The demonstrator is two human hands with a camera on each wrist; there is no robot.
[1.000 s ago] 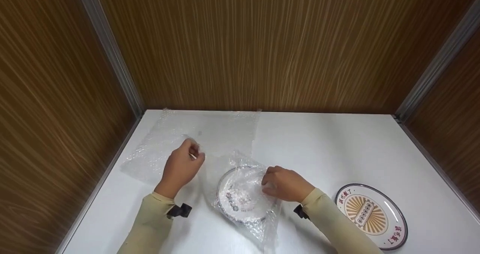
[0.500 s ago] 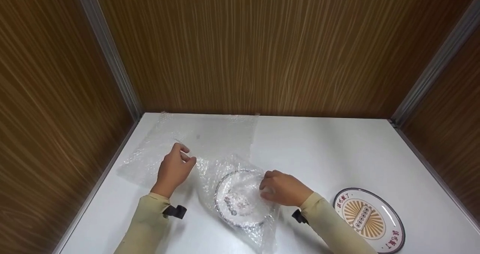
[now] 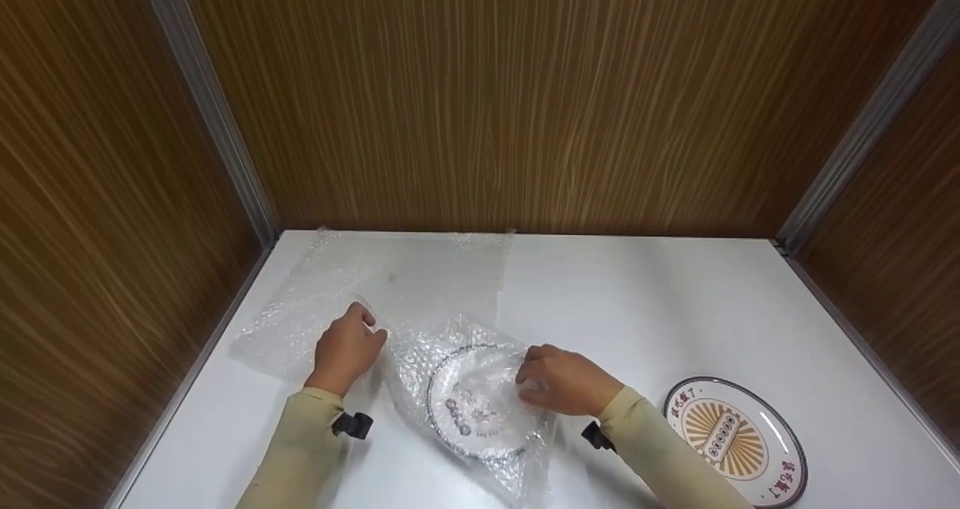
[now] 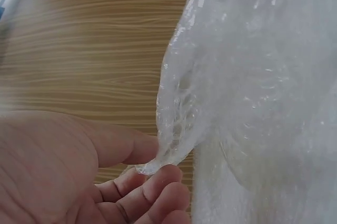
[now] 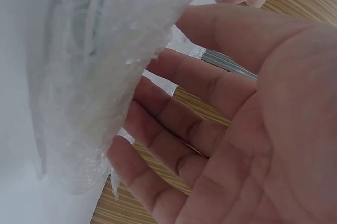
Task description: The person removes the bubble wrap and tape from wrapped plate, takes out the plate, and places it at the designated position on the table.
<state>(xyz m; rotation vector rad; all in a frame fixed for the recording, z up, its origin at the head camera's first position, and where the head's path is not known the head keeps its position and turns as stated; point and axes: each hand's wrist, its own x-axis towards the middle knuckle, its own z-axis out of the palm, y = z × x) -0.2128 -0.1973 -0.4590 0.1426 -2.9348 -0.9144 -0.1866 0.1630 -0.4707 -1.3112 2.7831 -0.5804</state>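
A round white plate (image 3: 469, 408) with a dark rim and printed pattern shows through clear bubble wrap (image 3: 409, 362) folded over it, in the head view. On the left, my left hand (image 3: 346, 353) pinches a corner of that wrap between thumb and fingers and holds it out from the plate; the left wrist view shows the pinched wrap edge (image 4: 168, 145). My right hand (image 3: 570, 381) grips the wrap at the plate's right side. In the right wrist view, its thumb and fingertips (image 5: 121, 153) meet the wrap's edge.
More clear bubble wrap (image 3: 435, 269) lies flat across the back left of the white table (image 3: 637, 299). At the right front lies an unwrapped oval plate (image 3: 780, 434) with a sunburst print, close to the right forearm. Wood-grain panels (image 3: 480, 103) stand around the table.
My left hand has moved left and slightly down in the head view, drawing the wrap's corner outward from the plate. The right hand keeps its hold with little movement.
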